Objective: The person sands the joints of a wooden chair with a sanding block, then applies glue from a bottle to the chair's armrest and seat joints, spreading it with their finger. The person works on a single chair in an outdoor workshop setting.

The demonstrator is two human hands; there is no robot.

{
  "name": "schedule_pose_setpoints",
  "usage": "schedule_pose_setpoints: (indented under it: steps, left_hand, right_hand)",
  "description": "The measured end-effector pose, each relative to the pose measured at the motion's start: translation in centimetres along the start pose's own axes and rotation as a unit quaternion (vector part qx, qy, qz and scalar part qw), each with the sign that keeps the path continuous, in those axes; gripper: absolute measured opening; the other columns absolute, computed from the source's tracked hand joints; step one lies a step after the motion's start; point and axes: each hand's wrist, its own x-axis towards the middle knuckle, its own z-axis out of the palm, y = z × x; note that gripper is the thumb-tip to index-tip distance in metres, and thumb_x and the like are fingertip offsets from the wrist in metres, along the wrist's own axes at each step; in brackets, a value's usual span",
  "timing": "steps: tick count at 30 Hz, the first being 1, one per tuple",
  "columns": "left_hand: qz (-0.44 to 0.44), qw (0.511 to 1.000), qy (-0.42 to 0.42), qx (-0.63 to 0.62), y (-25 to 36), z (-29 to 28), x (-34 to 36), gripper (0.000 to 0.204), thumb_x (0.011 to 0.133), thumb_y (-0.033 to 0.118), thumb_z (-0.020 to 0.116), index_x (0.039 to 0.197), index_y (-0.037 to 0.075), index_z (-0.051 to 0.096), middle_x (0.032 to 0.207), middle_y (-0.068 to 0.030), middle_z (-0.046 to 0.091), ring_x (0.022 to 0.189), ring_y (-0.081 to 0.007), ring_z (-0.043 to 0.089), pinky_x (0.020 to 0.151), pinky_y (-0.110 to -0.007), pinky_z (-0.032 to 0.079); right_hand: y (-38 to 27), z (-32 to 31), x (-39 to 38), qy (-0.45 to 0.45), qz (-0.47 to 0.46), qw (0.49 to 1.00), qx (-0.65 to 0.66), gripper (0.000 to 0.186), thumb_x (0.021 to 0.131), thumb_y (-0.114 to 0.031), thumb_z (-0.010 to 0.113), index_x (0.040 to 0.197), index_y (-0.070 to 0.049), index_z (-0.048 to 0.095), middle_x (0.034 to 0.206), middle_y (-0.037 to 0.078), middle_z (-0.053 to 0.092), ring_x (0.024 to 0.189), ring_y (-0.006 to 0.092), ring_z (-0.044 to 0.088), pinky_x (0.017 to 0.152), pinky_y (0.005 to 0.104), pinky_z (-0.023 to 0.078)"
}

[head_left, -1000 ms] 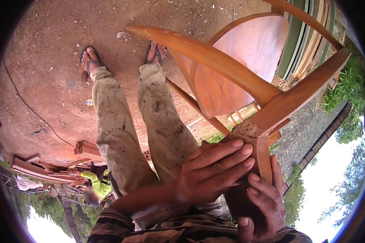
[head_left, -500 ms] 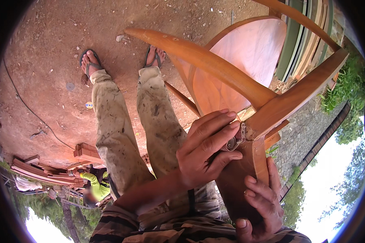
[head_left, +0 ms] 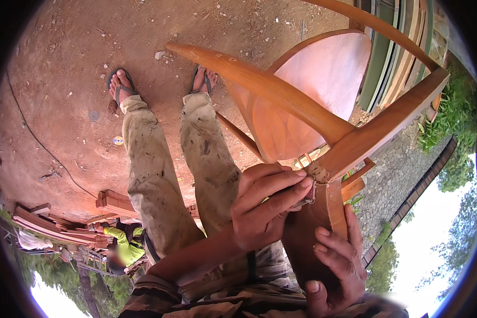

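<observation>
An orange-brown wooden chair (head_left: 270,90) is tilted before me, its broad rounded panel facing up. At one corner is a rough, pale patched joint (head_left: 319,171). My left hand (head_left: 262,209) is closed around a small curled greyish scrap (head_left: 306,197), too hidden to identify, with its fingertips at that joint. Lower right, my right hand (head_left: 338,265) grips the chair's wooden member (head_left: 335,206) below the joint, fingers curled around its sides.
Below are my sandalled feet on reddish dirt (head_left: 69,63) with a dark cable. A co-worker in a yellow top (head_left: 126,248) is by stacked timber (head_left: 58,228) at lower left. Boards (head_left: 395,53), plants (head_left: 450,106) and stone paving (head_left: 387,180) lie to the right.
My left hand moved up from the wood to the joint, showing the curled scrap, then shifted slightly down with fingertips over it. The chair sits a little lower and further left in view.
</observation>
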Motion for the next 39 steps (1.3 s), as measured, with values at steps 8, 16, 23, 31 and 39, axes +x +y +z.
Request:
schedule_pose_setpoints:
  steps: [8,16,23,31,39]
  left_hand:
    - [-0.031,0.999,0.026,-0.030,0.1,0.6,-1.7,0.033,0.082,0.000,0.077,0.114,0.003,0.077,0.114,-0.0109,0.073,0.104,-0.0285,0.066,0.089,-0.036,0.055]
    - [-0.059,0.996,0.010,-0.066,0.5,0.4,0.1,0.035,0.085,-0.005,0.074,0.119,0.000,0.074,0.124,-0.0191,0.072,0.113,-0.0327,0.068,0.096,-0.038,0.055]
    - [-0.085,0.993,0.007,-0.079,0.3,0.8,1.2,0.040,0.085,-0.007,0.073,0.125,-0.004,0.070,0.130,-0.0233,0.068,0.124,-0.0378,0.066,0.100,-0.042,0.056]
    - [-0.065,0.996,0.020,-0.052,0.4,0.8,0.7,0.038,0.084,-0.008,0.071,0.122,-0.006,0.070,0.124,-0.0242,0.071,0.122,-0.0380,0.067,0.098,-0.042,0.056]
    - [-0.132,0.985,-0.007,-0.110,0.6,0.3,-1.5,0.033,0.092,-0.006,0.067,0.125,-0.004,0.070,0.128,-0.0237,0.069,0.117,-0.0344,0.070,0.094,-0.039,0.061]
  right_hand:
    - [-0.5,0.4,0.4,0.014,-0.003,1.000,-0.025,0.038,0.096,-0.029,0.058,0.115,0.003,0.065,0.125,0.025,0.066,0.133,0.0607,0.048,0.115,0.0697,0.031]
    - [-1.0,1.4,0.6,0.057,-0.007,0.997,-0.047,0.037,0.095,-0.027,0.058,0.114,0.004,0.066,0.119,0.027,0.068,0.131,0.0591,0.051,0.115,0.0698,0.031]
    - [-0.5,1.8,0.4,0.088,-0.028,0.995,-0.023,0.038,0.095,-0.029,0.058,0.112,0.005,0.067,0.119,0.027,0.068,0.130,0.0590,0.052,0.115,0.0686,0.033]
    - [-1.1,1.2,0.6,0.053,-0.014,0.997,-0.057,0.039,0.093,-0.027,0.058,0.113,0.006,0.067,0.119,0.027,0.068,0.129,0.0606,0.052,0.114,0.0691,0.033]
    - [-1.0,1.5,0.1,0.077,-0.013,0.996,-0.054,0.040,0.092,-0.027,0.057,0.114,0.005,0.066,0.117,0.026,0.069,0.128,0.0583,0.054,0.114,0.0702,0.032]
